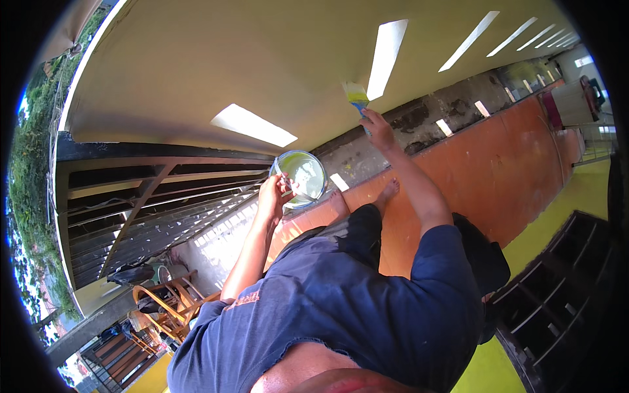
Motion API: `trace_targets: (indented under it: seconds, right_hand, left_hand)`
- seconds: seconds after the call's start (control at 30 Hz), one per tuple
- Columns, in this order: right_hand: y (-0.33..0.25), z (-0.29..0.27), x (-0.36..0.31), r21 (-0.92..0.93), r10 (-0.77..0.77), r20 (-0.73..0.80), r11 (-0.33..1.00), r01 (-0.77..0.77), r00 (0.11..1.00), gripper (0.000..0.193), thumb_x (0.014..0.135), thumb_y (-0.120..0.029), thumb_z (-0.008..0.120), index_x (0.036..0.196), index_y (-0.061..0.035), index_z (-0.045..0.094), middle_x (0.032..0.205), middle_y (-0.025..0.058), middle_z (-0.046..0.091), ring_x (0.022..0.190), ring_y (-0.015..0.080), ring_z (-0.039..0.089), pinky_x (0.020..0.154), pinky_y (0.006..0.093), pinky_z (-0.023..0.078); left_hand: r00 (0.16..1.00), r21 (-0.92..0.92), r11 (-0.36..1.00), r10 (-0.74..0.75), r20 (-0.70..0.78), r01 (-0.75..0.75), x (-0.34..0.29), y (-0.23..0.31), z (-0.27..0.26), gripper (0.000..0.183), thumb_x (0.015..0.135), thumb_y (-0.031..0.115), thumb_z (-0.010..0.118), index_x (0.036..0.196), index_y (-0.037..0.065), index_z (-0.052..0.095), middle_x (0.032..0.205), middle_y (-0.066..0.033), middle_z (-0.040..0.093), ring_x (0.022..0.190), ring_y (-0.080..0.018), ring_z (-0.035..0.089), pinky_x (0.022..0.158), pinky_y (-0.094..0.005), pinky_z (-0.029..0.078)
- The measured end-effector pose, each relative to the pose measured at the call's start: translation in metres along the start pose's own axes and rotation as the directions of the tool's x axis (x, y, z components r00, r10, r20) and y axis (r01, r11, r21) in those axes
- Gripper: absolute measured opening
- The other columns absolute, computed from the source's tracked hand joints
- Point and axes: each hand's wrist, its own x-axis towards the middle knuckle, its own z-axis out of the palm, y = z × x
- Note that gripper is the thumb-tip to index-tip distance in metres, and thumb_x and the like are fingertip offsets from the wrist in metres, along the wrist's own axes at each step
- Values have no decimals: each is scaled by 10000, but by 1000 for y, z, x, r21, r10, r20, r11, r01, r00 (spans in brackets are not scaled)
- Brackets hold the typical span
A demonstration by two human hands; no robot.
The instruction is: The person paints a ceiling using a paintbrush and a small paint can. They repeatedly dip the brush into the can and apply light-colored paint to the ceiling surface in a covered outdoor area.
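Note:
My right hand [380, 131] is closed around the blue handle of a paintbrush [358, 101], with the arm stretched forward. Yellow-green paint coats the wide bristles, which are at the surface of the pale yellow wall [170, 72]; whether they press on it I cannot tell. On the left, my left hand [272, 198] grips a round paint bucket [319, 175] at its near left side, by the rim or handle. Whitish-green paint shows inside the bucket, and its inner wall is smeared with paint.
Bright sunlit patches mark the wall, and a stained grey strip [419, 118] runs along its foot. My bare feet [389, 190] are at the edge of the orange floor [472, 170]. A dark slatted railing [151, 190] and wooden chairs [171, 304] are at the left.

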Motion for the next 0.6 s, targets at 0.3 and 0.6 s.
trace_targets:
  seconds: [0.3, 0.6]
  right_hand:
    - [-18, -6, 87, 1000, 968, -8, 8, 4, 252, 88, 879, 33, 624, 954, 14, 581, 977, 149, 601, 885, 270, 662, 837, 371, 592]
    - [-60, -90, 121, 943, 863, -168, 1, 332, 476, 121, 899, -1, 602, 987, -31, 524, 1015, 176, 625, 920, 327, 683, 827, 365, 583]
  left_hand:
    - [999, 15, 999, -45, 8, 45, 8, -8, 0, 254, 975, 249, 461, 1087, 46, 565, 865, -59, 656, 846, -197, 689, 755, -368, 542]
    - [996, 70, 996, -55, 72, 50, 7, -7, 11, 278, 972, 259, 458, 1104, 34, 554, 862, -62, 653, 865, -205, 684, 788, -376, 536]
